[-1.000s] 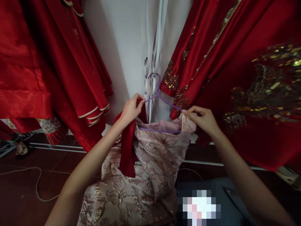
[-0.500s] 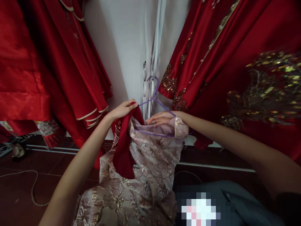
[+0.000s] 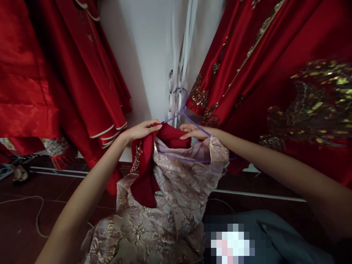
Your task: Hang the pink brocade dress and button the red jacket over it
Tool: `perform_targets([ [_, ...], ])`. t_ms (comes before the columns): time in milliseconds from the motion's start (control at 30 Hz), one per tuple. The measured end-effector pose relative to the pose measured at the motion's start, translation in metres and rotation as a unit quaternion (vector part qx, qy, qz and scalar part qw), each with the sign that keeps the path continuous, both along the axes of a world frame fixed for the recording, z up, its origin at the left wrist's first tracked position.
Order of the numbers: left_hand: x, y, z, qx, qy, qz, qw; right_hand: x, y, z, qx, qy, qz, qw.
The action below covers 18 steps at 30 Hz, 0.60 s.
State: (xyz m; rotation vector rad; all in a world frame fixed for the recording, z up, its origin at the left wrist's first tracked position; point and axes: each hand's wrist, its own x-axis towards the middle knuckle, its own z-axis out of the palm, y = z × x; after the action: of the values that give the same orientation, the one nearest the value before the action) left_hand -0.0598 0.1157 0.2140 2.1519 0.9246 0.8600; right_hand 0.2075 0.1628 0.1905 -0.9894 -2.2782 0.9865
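A purple wire hanger (image 3: 184,110) hooks onto a white rail and carries a pale pink-and-gold brocade dress (image 3: 176,190). Draped over the dress's left shoulder is a red cloth piece (image 3: 144,187) with beaded trim. My left hand (image 3: 144,130) is closed on this cloth at the hanger's left arm, thumb on top. Reaching from the right, under the hanger's right arm, my right hand (image 3: 192,132) pinches the cloth's far end behind the dress's neckline. Some of its fingers are hidden behind the cloth.
Red garments (image 3: 90,73) hang on the left, and red sequined garments (image 3: 247,84) on the right. White vertical rails (image 3: 176,47) stand against the wall. Shoes (image 3: 20,174) and a pale cable (image 3: 41,216) lie low at the left. Grey-blue fabric (image 3: 275,231) shows at the lower right.
The red cloth now stretches rightward behind the neckline to my right hand, whose fingers have gone from outstretched to pinching it. My left hand keeps its grip; the dress's right shoulder shifted slightly right.
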Motion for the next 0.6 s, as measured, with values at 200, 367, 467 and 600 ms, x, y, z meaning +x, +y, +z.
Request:
perform_targets([
  [200,0.002,0.007,-0.019,0.072,0.003,0.020,0.997,0.020,0.006,0.026,0.273,-0.095,-0.153,0.945],
  [367,0.007,0.011,-0.032,0.103,-0.013,0.040,0.994,0.071,-0.003,0.036,0.285,-0.323,-0.323,0.843],
  [467,0.012,0.012,-0.037,0.128,-0.005,0.061,0.990,0.112,-0.015,0.037,0.228,-0.413,-0.341,0.813],
  [600,0.018,0.010,-0.043,0.165,0.019,0.105,0.981,0.137,-0.042,0.039,0.189,-0.498,-0.329,0.780],
])
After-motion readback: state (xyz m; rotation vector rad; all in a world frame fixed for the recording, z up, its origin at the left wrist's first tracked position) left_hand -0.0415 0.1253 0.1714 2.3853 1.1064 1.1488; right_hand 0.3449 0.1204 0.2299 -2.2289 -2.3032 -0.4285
